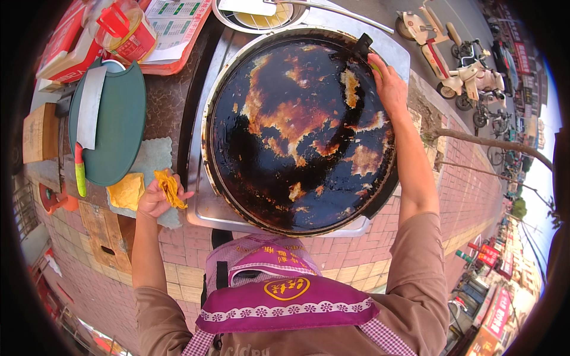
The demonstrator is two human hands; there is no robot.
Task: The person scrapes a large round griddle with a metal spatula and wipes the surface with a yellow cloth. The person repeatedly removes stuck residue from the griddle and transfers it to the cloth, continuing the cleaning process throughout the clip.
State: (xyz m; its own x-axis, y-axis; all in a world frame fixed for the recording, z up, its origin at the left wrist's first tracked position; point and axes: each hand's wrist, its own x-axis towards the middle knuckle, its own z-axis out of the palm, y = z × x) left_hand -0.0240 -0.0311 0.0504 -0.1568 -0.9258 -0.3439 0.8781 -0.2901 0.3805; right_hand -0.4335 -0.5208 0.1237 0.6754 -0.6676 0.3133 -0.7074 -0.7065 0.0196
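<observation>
Before me is a round black griddle pan (285, 93), its surface dark and wet with patchy brown and pale areas. My right hand (389, 86) is at its far right rim, fingers closed around a small yellow-green item (377, 69), mostly hidden by the hand. A black grip-like part (363, 44) juts over the rim beside those fingers. Left of the pan, my left hand (156, 198) pinches a crumpled yellow sheet (169, 189); cloth or food, I cannot tell. A folded yellow piece (127, 191) lies beside that hand on a grey-green cloth (153, 155).
A cleaver (91, 107) rests on a green cutting board (122, 120) at left. Behind it stand a lidded plastic tub (129, 38) and a red-edged tray (178, 62). A metal bowl (296, 18) sits beyond the pan. Parked scooters (472, 82) line the street at right.
</observation>
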